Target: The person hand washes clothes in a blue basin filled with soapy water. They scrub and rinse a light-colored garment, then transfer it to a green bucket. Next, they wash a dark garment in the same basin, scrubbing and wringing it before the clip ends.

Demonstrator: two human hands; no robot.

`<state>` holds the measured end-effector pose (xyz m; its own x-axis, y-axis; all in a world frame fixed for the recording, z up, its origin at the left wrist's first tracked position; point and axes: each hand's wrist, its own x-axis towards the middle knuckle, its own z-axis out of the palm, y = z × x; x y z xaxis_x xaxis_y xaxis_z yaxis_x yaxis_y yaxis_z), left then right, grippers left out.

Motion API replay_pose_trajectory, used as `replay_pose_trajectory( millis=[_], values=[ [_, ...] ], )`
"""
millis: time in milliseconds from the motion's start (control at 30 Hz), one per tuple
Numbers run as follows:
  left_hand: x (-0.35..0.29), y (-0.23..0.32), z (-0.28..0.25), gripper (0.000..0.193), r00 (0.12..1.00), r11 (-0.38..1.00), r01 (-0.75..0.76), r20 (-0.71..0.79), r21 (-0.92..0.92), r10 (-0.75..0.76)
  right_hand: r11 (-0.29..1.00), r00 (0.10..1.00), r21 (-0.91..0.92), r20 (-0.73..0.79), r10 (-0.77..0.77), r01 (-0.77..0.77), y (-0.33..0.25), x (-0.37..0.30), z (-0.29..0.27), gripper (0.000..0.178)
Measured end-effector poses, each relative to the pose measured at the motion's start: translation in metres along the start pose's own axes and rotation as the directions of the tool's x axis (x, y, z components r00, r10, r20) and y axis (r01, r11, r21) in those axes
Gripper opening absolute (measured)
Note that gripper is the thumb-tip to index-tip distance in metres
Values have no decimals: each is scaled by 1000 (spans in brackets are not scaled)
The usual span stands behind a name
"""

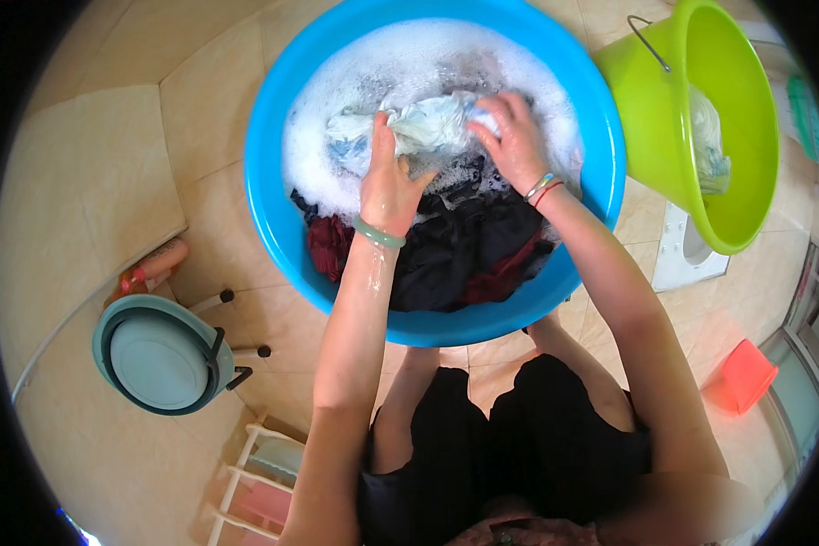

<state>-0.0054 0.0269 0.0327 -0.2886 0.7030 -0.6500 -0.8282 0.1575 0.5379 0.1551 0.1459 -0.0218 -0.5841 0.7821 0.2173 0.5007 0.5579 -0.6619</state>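
Observation:
A wet white-and-blue cloth (pixel 419 126), perhaps a garment, is bunched over the suds in a large blue basin (pixel 262 196). My left hand (pixel 391 189), with a green bangle at the wrist, grips its left-middle part; some of its fingers are hidden by the cloth. At the right end of the cloth, my right hand (pixel 511 144) curls its fingers and thumb round the fabric. White foam (pixel 428 50) covers the far part of the basin. Dark clothes (pixel 441 259) and a dark red piece (pixel 329 246) lie soaked on the near side, below my hands.
A lime-green bucket (pixel 646 136) with pale cloth (pixel 708 146) inside leans by the basin's right side. A round teal tub (pixel 159 359) and an orange-pink bottle (pixel 162 260) are at left. A white rack (pixel 237 471) stands lower left, a red container (pixel 748 375) lower right.

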Motion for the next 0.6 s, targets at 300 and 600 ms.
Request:
replay_pose_trajectory(
  millis=[300,600],
  values=[
    [23,-18,1,67,998,998,27,47,50,-29,953,976,210,59,209,-217,-2,-1,15,19],
    [-13,39,20,40,953,963,194,267,-186,-141,870,891,345,159,-425,353,-182,-18,-59,12]
  ],
)
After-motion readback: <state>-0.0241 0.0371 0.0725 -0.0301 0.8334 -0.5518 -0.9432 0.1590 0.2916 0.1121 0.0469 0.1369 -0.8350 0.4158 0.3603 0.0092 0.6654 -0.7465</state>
